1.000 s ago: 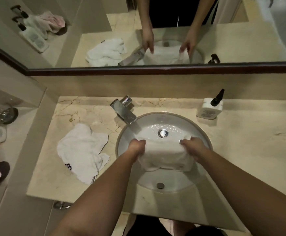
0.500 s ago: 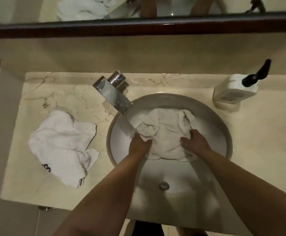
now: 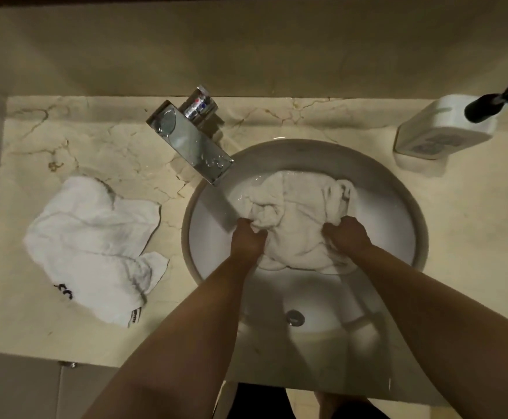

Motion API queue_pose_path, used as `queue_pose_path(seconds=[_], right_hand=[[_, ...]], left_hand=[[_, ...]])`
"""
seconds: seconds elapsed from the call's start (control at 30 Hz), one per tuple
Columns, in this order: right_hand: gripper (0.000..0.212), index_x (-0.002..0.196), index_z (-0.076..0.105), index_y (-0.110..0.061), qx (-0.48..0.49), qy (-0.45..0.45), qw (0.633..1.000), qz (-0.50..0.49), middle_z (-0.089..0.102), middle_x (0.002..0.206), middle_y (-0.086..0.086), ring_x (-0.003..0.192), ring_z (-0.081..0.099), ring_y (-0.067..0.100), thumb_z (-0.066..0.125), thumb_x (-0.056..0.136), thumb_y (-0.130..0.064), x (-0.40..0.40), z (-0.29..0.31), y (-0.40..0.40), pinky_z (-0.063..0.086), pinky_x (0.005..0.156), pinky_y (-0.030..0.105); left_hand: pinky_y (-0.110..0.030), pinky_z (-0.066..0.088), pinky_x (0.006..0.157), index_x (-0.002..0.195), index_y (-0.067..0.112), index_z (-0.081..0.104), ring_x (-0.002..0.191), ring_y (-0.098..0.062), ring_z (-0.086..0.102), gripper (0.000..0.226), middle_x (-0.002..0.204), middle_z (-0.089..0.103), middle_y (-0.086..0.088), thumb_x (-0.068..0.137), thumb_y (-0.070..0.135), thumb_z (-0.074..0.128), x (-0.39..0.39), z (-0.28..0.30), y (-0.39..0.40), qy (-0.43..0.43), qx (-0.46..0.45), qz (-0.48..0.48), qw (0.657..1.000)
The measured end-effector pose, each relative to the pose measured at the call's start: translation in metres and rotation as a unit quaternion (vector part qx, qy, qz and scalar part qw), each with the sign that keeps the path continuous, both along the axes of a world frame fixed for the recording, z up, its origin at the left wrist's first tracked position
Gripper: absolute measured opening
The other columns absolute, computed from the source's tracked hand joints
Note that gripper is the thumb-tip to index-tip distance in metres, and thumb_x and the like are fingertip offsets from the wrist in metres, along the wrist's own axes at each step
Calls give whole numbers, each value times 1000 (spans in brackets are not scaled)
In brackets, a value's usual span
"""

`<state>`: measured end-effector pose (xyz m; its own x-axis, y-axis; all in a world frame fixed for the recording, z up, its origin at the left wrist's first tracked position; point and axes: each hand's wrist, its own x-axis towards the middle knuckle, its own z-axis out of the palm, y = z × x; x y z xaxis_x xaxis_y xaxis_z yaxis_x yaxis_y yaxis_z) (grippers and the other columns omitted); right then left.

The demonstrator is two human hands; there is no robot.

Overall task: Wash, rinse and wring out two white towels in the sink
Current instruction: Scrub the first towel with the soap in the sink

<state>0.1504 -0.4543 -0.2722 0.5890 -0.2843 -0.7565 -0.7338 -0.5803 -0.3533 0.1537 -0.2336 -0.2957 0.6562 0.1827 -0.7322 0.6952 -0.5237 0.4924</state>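
Observation:
A wet white towel (image 3: 295, 219) lies bunched in the round white sink (image 3: 397, 213), below the spout. My left hand (image 3: 246, 240) grips its left side with curled fingers. On the towel's right side my right hand (image 3: 347, 234) grips a fold of cloth. A second white towel (image 3: 95, 246) lies crumpled on the marble counter (image 3: 110, 152) left of the sink, with dark lettering near its lower edge.
A flat chrome faucet (image 3: 189, 143) reaches over the sink's upper left rim. A white soap bottle with a black pump (image 3: 440, 128) stands at the counter's back right. The overflow hole (image 3: 295, 317) shows on the sink's near wall.
The towel went from being held folded above the basin to lying spread and bunched in the bottom. Both hands lowered with it. My view tipped down and closer, losing the mirror.

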Motion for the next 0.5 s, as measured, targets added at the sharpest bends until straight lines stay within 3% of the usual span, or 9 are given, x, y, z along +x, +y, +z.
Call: queue_pose_path(seconds=[0.03,0.1,0.17,0.23,0.3,0.4,0.5], right_hand=[[28,96,56,-2,7,-1,1000,-12,58,93,13,87,53,28,53,95,-29,0,4,0,38,74,30],[32,75,55,-6,45,-33,996,-63,57,76,7,79,54,26,52,95,-30,1,14,-1,38,66,31],[29,70,57,-10,105,-75,979,-157,58,70,3,71,55,22,56,93,-27,1,27,-3,39,58,29],[16,83,64,-10,163,-95,951,-244,65,77,2,72,61,18,61,90,-24,1,43,-5,45,60,27],[18,95,67,-9,205,-73,926,-308,71,86,7,78,68,23,68,86,-25,-2,53,-8,55,68,30],[41,115,66,0,294,-1,883,-366,74,101,18,93,71,37,71,82,-23,-10,65,-16,58,82,47],[34,114,65,2,347,127,841,-397,71,103,22,89,71,37,63,91,-23,-18,85,-22,56,83,54]], left_hand=[[-27,46,78,94,7,60,90,-22,59,8,88,60,-4,91,13,55,3,4,0,12,-27,31,999],[-23,44,65,61,10,54,73,-21,56,23,66,54,-5,83,3,51,8,12,-1,33,-135,151,979],[-22,40,57,54,12,55,59,-17,54,31,54,54,-1,81,3,44,9,29,0,20,-222,266,938],[-26,47,62,74,9,67,67,-21,62,35,64,66,-4,88,11,35,9,44,1,34,-316,332,888],[-36,51,81,102,2,69,93,-31,69,43,93,74,-15,92,20,32,12,58,1,86,-401,364,837],[-46,53,91,121,5,66,98,-33,70,45,113,71,-18,99,37,43,10,80,2,188,-430,312,826],[-37,59,76,106,4,71,79,-28,73,36,95,74,-15,90,36,65,6,105,-2,266,-404,232,844]])
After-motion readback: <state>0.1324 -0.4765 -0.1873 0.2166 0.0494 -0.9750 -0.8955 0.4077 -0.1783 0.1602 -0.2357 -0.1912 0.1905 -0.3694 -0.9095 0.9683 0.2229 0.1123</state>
